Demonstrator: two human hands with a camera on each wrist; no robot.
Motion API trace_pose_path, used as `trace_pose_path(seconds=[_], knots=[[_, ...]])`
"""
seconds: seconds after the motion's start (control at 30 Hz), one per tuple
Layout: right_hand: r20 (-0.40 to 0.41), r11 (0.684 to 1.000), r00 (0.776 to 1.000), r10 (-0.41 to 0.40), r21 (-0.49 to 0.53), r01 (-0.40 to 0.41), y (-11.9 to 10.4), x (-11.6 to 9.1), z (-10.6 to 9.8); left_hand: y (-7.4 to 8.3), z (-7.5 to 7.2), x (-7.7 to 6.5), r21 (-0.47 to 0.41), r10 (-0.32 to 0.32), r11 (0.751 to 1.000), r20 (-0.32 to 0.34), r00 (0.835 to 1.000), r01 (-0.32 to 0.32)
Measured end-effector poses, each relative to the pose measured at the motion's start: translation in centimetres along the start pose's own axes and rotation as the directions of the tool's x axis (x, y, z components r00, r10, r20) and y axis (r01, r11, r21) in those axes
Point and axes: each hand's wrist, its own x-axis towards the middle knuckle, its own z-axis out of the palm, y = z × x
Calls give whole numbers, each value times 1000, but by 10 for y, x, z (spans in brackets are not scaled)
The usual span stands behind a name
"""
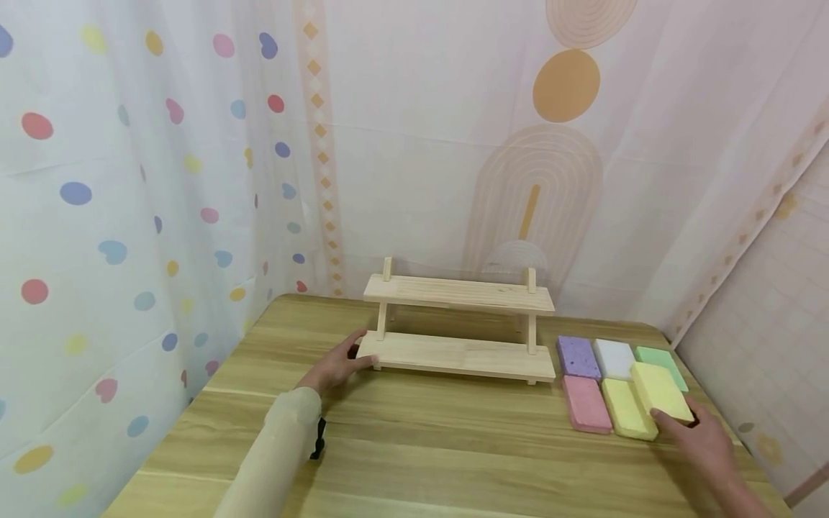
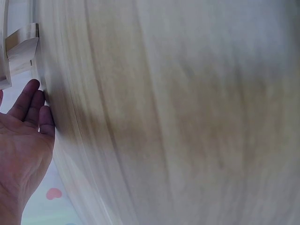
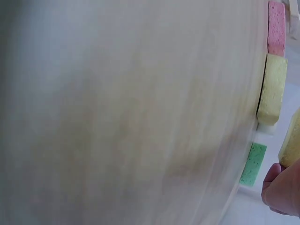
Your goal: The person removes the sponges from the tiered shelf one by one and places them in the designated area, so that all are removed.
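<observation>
In the head view, my left hand (image 1: 335,363) holds the left end of a two-tier wooden display shelf (image 1: 463,352), thumb at the front of the lower board. The left wrist view has the other fingers (image 2: 33,105) of that hand fairly straight beside the shelf's support. On the right, my right hand (image 1: 702,439) grips a pale yellow sponge (image 1: 660,388) by its near right edge. This sponge is raised off the table and tilted, overlapping a second yellow sponge (image 1: 627,411) and a green sponge (image 1: 676,378) in the head view.
Left of the yellow sponge lies a pink sponge (image 1: 586,404); behind are purple (image 1: 578,357) and white (image 1: 615,358) sponges. All lie on the wood-grain table (image 1: 453,446), right of the shelf. Patterned curtains (image 1: 414,180) hang behind and at both sides.
</observation>
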Motion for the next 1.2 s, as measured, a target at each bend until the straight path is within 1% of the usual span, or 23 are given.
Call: trace_pose_path(seconds=[0.07,0.13,0.23,0.33,0.57,0.7,0.87,1.1,1.2], knots=[[-18,1000,1000,-5,4,5,2,0,0,0,0,0,-1,2,1000,-1,1000,-2],[-50,1000,998,-29,-12,28,5,-1,-1,1,0,0,3,3,1000,-2,1000,-3],[-81,996,995,-63,-61,58,11,-2,-3,1,1,0,6,4,1000,0,1000,-4],[-88,992,992,-90,-100,81,18,-4,-8,1,2,0,-1,4,1000,0,1000,-4],[-50,992,998,-49,-119,43,33,-4,-17,2,1,2,7,1,1000,-3,1000,-1],[-38,988,997,-67,-140,61,36,-1,-17,1,0,1,10,6,1000,-5,1000,-6],[3,987,998,-68,-145,68,37,3,-16,-1,-1,1,30,9,1000,1,1000,-9],[78,983,997,-9,-180,23,39,5,-16,0,2,1,26,6,1000,-6,1000,-6],[98,982,995,9,-187,9,39,5,-18,1,2,2,21,2,1000,-10,1000,-2]])
